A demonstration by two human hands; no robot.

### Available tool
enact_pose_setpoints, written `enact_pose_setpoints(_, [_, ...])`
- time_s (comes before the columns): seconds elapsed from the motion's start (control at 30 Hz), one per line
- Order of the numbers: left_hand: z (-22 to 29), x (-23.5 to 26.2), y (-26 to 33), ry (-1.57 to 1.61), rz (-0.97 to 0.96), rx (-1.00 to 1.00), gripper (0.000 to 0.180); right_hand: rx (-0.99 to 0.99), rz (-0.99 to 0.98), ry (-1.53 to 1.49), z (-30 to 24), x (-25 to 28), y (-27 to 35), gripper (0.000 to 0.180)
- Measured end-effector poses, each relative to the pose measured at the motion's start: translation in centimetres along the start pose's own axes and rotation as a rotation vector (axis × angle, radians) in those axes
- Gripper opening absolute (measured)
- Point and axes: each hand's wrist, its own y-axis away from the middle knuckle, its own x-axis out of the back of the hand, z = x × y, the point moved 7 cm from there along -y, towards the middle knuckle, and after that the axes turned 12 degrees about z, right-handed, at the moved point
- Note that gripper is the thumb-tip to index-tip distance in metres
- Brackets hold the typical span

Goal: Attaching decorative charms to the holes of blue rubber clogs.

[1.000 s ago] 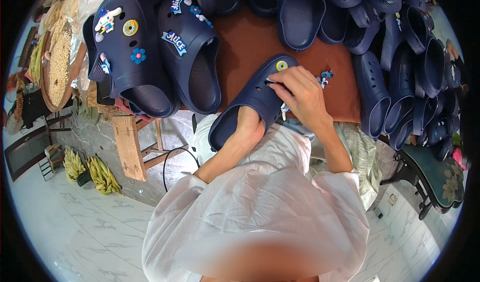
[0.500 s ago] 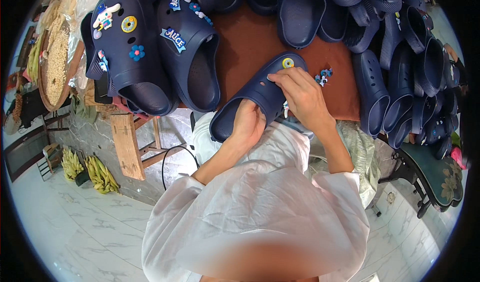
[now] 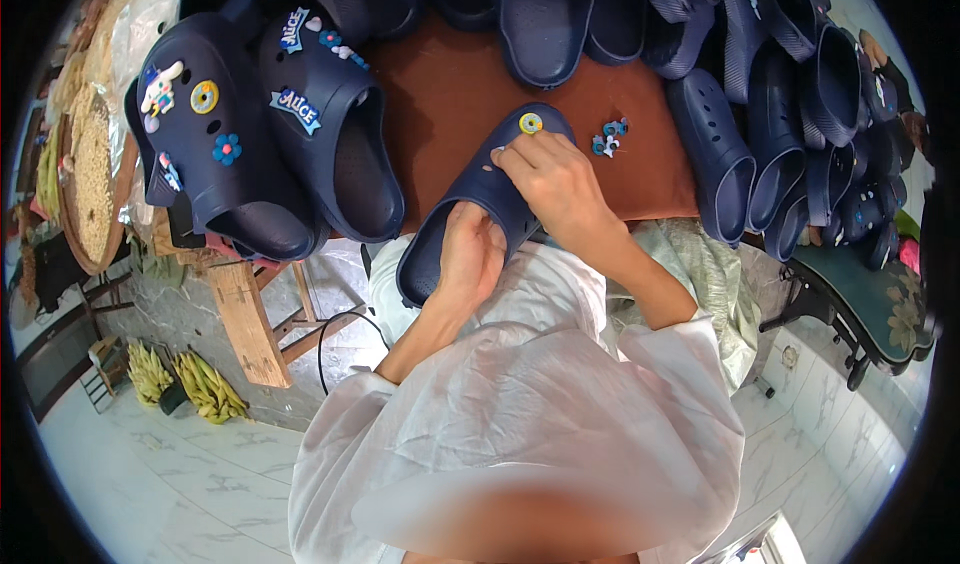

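A navy clog [image 3: 511,202] lies slanted at the table's near edge, its toe pointing away to the right. My left hand [image 3: 473,259] reaches into its foot opening, and the fingertips are hidden under the upper. On top, my right hand [image 3: 562,192] pinches at the perforated upper; anything between the fingertips is covered. A yellow ring-shaped charm [image 3: 530,122] sits near the toe, just beyond the right hand. Several small blue and white charms [image 3: 608,139] lie loose to the right. At left stand two clogs with charms, a nearer-left one [image 3: 240,179] and its neighbour [image 3: 340,104].
The table has a brown surface [image 3: 430,84]. Undecorated navy clogs [image 3: 545,24] crowd its far side, and more clogs [image 3: 712,154] pile up at right. A wooden stool [image 3: 250,329] stands below left, near a round tray of pale kernels [image 3: 92,179]. A green-seated chair [image 3: 865,304] is at right.
The whole view has shifted, so the table and clogs appear farther left. My hands keep nearly the same hold on the clog; a white piece formerly visible below my right hand is now out of sight.
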Motion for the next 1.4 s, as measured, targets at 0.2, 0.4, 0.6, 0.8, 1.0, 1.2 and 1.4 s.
enact_pose_setpoints(0.2, [-1.0,1.5,-0.8,0.084,-0.188,0.037,0.037,-0.022,-0.043,0.004,0.1,0.8,0.2,0.022])
enact_pose_setpoints(0.4, [-0.6,0.6,-0.1,0.12,-0.01,0.113,0.038,-0.142,-0.066,-0.249,3.1,0.9,-0.4,0.016])
enact_pose_setpoints(0.6, [-0.9,0.8,-0.3,0.112,-0.071,0.128,0.039,-0.074,-0.094,-0.15,2.1,1.0,-0.2,0.018])
enact_pose_setpoints(0.8, [-0.7,0.5,-0.4,0.015,-0.105,0.045,0.043,-0.058,-0.073,-0.107,1.8,0.9,0.1,0.02])
enact_pose_setpoints(1.0, [-0.5,0.2,-0.5,0.134,-0.138,0.134,0.042,-0.167,-0.104,-0.319,4.4,1.0,0.2,0.022])
enact_pose_setpoints(1.2, [-0.4,0.0,-0.4,0.463,-0.48,0.25,0.042,-0.457,0.205,-0.495,8.4,4.9,1.6,0.02])
enact_pose_setpoints(1.4, [0.4,0.1,-0.4,0.36,-0.261,0.162,0.053,-0.67,0.365,-0.325,12.3,5.9,6.7,0.019])
